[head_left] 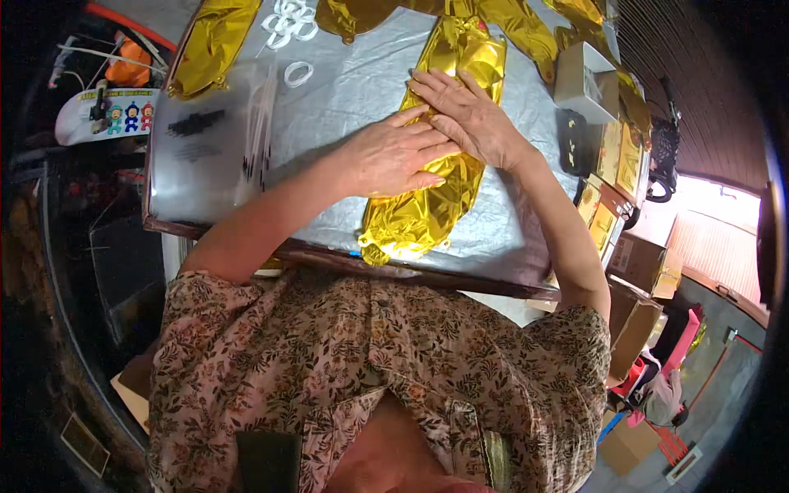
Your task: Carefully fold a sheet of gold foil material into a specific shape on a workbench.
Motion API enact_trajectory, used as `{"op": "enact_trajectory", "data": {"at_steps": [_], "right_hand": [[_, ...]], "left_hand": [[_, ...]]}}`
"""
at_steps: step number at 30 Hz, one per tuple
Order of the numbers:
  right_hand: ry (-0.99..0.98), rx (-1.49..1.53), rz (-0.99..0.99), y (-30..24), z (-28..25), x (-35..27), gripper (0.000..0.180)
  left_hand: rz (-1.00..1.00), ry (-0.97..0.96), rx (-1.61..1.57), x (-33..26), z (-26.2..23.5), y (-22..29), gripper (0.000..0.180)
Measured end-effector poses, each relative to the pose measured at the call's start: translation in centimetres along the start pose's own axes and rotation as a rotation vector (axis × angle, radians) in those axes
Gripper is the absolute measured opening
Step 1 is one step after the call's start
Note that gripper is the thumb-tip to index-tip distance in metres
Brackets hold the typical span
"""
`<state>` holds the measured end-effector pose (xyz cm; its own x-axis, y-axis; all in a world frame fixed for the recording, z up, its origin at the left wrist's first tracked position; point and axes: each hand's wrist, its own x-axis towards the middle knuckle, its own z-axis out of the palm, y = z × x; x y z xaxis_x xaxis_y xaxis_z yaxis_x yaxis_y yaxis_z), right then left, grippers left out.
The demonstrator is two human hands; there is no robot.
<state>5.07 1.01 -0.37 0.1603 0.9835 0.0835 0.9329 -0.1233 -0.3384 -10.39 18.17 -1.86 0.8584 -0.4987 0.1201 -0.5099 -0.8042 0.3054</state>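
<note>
Head view: my left hand (394, 156) and right hand (468, 115), both spread flat, press the crinkled gold foil balloon (427, 205) near the tabletop's (345, 90) front edge; flattening underway, next needs even outward strokes.

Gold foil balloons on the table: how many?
At least 5: one under both hands, one at far left, three along the far edge. The far ones overlap and are cropped, so the count may be off.
</note>
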Motion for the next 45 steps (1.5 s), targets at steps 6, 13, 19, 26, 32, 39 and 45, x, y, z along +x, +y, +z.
{"op": "enact_trajectory", "data": {"at_steps": [6,13,19,26,32,39,45], "right_hand": [[-0.035,0.173,-0.039,1.4,-1.0,1.8,0.055],[0.015,0.195,-0.040,3.7,-0.7,3.7,0.055],[0.226,-0.126,-0.058,6.1,0.5,5.7,0.049],[0.405,0.418,0.208,8.5,-2.8,7.2,0.055],[0.642,0.450,0.630,6.9,-8.5,-0.1,0.040],[0.407,-0.264,0.494,-1.5,-1.4,-6.7,0.038],[0.382,-0.304,0.410,-2.8,0.0,-6.4,0.039]], "left_hand": [[-0.032,0.003,-0.092,0.0,-0.4,0.3,0.060],[-0.014,0.021,-0.101,0.2,-0.7,0.2,0.062],[-0.028,-0.001,-0.113,0.2,-0.7,0.3,0.063],[-0.033,-0.022,-0.121,0.3,-0.8,0.2,0.062],[-0.015,-0.021,-0.105,0.1,-1.2,0.5,0.065],[0.003,-0.001,-0.100,0.2,-1.0,0.3,0.070],[0.014,0.020,-0.081,0.2,-0.8,0.2,0.068]]}}
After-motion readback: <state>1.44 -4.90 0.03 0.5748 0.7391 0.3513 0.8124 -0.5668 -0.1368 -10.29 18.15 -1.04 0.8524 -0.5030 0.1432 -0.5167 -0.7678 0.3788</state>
